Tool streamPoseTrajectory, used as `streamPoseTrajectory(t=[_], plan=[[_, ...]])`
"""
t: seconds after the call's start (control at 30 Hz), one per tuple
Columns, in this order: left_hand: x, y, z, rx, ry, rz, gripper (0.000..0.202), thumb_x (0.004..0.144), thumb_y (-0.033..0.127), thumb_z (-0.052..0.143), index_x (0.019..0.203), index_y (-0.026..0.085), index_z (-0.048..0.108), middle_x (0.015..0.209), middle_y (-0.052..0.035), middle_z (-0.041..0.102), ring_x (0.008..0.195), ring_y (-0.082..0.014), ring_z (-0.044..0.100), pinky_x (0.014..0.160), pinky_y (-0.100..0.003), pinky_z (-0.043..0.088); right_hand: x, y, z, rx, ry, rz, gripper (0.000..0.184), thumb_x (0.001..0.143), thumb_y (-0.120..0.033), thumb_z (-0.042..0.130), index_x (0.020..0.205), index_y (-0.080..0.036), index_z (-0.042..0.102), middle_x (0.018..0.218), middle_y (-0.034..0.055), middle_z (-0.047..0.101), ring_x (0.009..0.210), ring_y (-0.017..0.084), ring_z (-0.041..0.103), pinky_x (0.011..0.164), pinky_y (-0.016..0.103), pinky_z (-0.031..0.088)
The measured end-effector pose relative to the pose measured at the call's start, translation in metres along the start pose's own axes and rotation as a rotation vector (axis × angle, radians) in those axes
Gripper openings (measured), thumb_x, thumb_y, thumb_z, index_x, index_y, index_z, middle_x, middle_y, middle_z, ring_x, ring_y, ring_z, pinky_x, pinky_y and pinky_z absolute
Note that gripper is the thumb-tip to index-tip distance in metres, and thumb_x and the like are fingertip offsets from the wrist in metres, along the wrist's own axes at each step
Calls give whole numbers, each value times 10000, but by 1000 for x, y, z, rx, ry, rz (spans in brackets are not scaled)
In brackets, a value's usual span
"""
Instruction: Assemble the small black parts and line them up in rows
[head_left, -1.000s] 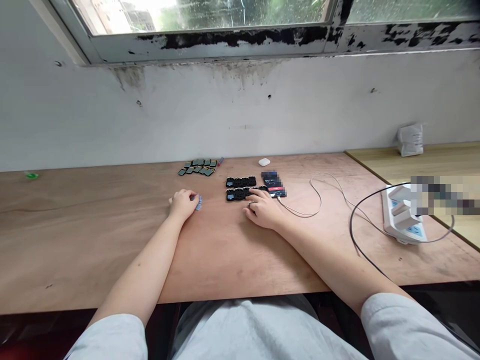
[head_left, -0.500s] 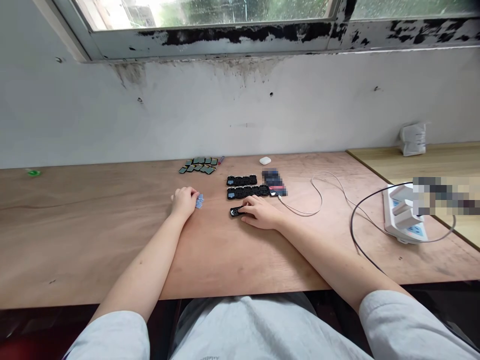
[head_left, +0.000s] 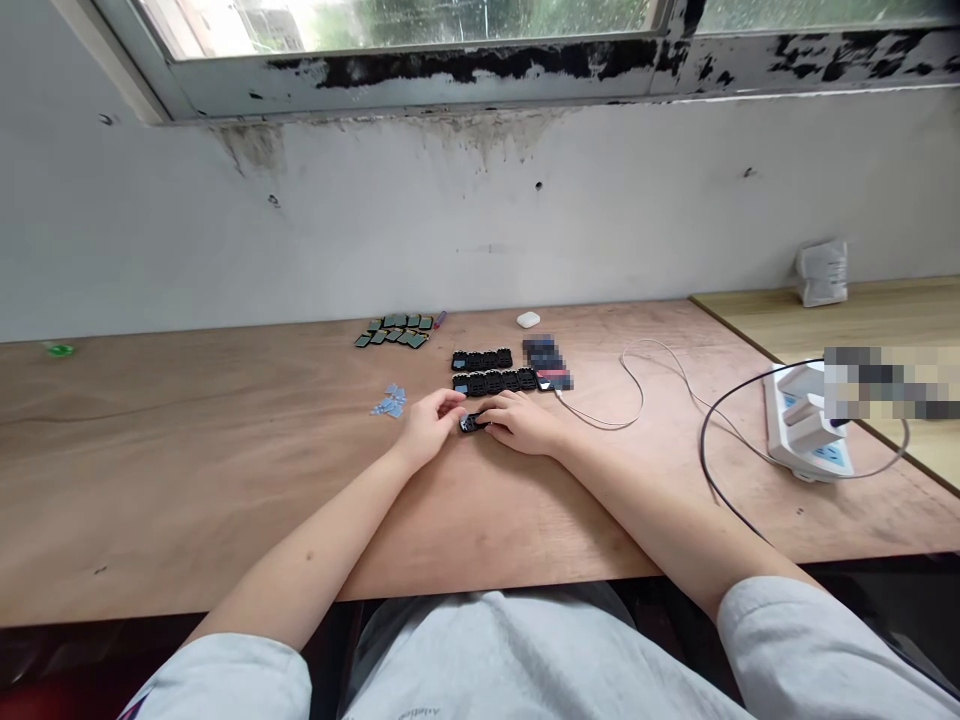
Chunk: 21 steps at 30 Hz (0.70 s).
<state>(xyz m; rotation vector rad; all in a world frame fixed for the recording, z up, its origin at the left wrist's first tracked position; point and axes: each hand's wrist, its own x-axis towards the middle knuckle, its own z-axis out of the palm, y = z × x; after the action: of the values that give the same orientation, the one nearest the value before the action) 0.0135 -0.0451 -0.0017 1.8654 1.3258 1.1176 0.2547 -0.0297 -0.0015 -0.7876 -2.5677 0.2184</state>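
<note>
A small black part (head_left: 471,424) lies on the wooden table (head_left: 225,480) between my two hands. My right hand (head_left: 523,421) pinches it from the right with curled fingers. My left hand (head_left: 430,425) meets it from the left, fingers closed against it. Just behind them sit two rows of the same black parts (head_left: 491,371). A little pile of pale blue pieces (head_left: 389,402) rests on the table to the left of my left hand, apart from it.
Several dark green chips (head_left: 397,332) and a small red-tipped item lie farther back. A white earbud case (head_left: 528,320), a blurred phone (head_left: 547,362) with a white cable (head_left: 637,390), and a power strip (head_left: 806,430) with a black cord stand to the right. A lighter table adjoins at right.
My left hand left the blue pieces on the table and moved right to the black part. My right hand pulled that part out of the near row toward me.
</note>
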Motion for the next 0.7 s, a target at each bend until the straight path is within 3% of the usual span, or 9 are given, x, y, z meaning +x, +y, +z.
streamPoseTrajectory(t=[0.1,0.27,0.4,0.6,0.7], plan=[[-4,12,17,72,-17,10,223,892,382,657,1034,217,705,952,-37,755,865,-195,694,806,-334,574,1,-2,-2,22,-12,27,219,951,-176,636,1159,-210,697,1227,95,699,1132,253,592,975,399,458],[1,4,21,221,-1,49,129,906,293,635,984,211,697,919,-38,737,803,-192,669,772,-347,565,3,-5,-5,38,-13,112,242,914,-178,670,1156,-176,659,1070,94,708,1062,264,609,915,377,475],[0,2,14,352,-30,191,158,931,243,575,957,215,728,967,-69,703,953,-233,657,888,-406,553,3,-5,-5,34,-15,96,243,937,-201,663,1180,-184,662,1077,99,705,1078,268,610,933,389,474],[-5,8,-9,422,-279,380,249,966,326,579,1124,248,755,1137,-89,678,1093,-255,628,1015,-431,510,3,-1,-2,48,-10,82,271,938,-198,662,1209,-188,665,1118,97,709,1101,264,608,947,386,480],[-4,8,-15,459,-319,411,254,950,336,614,1150,261,753,1172,-88,673,1117,-264,619,1033,-444,500,3,-1,-2,53,-8,86,269,938,-211,665,1206,-185,670,1114,95,709,1089,264,611,939,385,482]])
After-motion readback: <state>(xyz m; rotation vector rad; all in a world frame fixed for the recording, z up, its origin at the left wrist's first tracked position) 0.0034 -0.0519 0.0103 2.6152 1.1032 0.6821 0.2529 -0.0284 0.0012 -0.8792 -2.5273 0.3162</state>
